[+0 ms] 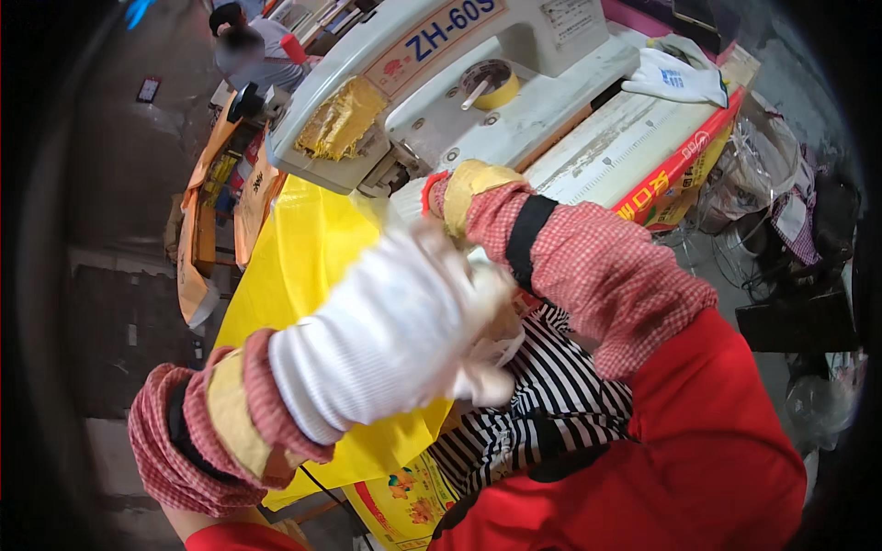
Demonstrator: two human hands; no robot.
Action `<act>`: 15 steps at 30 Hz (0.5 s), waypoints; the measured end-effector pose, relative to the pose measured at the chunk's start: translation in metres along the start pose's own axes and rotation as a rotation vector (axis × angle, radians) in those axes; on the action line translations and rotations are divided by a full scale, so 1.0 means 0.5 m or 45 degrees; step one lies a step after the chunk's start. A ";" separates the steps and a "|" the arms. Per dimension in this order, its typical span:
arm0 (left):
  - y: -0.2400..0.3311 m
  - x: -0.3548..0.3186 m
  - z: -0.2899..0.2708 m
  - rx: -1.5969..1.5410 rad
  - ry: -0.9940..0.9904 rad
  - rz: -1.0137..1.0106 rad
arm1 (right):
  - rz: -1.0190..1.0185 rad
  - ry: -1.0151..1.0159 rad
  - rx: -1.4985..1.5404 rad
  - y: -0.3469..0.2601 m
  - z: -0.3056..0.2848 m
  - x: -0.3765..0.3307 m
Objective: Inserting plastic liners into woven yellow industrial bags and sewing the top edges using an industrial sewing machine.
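Note:
My left hand (413, 298), in a white knit glove, is in front of the sewing machine (427, 138). Its fingers are smeared by motion, and a pale, crumpled thing (501, 335) shows beside them, too blurred to name. Beyond it, close under the machine's head, my right hand (413, 197) also wears a white glove; its fingers are mostly hidden behind the left hand. Bright yellow sheet material (299, 248) spreads from the machine head down to the left, passing behind my left forearm. Both forearms wear red-and-white checked sleeve covers with black bands.
A tape roll (496, 84) sits on the machine bed. White gloves (675, 78) lie on the long work surface at right. Orange cartons (207, 230) stand on the left, a person (262, 46) beyond them. Plastic bags (758, 161) crowd the right side. Black-and-white striped cloth (560, 386) covers my lap.

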State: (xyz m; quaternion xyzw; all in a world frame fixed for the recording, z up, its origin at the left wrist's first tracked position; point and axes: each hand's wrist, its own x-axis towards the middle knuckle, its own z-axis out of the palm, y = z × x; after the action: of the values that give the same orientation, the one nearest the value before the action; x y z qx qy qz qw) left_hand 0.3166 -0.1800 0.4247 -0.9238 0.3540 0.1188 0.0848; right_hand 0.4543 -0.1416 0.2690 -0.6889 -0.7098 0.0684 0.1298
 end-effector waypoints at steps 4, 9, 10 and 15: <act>-0.013 -0.002 0.006 -1.481 -1.597 -0.239 | 0.014 0.035 0.001 0.001 0.021 0.003; -0.097 -0.060 0.022 -1.439 -0.958 -0.610 | 0.040 0.069 0.068 0.033 0.092 0.048; -0.091 -0.060 0.014 -1.433 -0.964 -0.630 | 0.065 0.045 0.132 0.040 0.107 0.064; -0.020 -0.064 -0.062 -0.923 -0.989 -0.651 | -0.039 0.037 -0.285 0.020 0.098 0.056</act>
State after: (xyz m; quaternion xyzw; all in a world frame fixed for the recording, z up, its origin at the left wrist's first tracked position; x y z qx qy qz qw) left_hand 0.3052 -0.1596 0.4641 -0.8388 -0.0002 0.5375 -0.0871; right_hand 0.4500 -0.1094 0.2217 -0.6892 -0.7215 -0.0233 0.0631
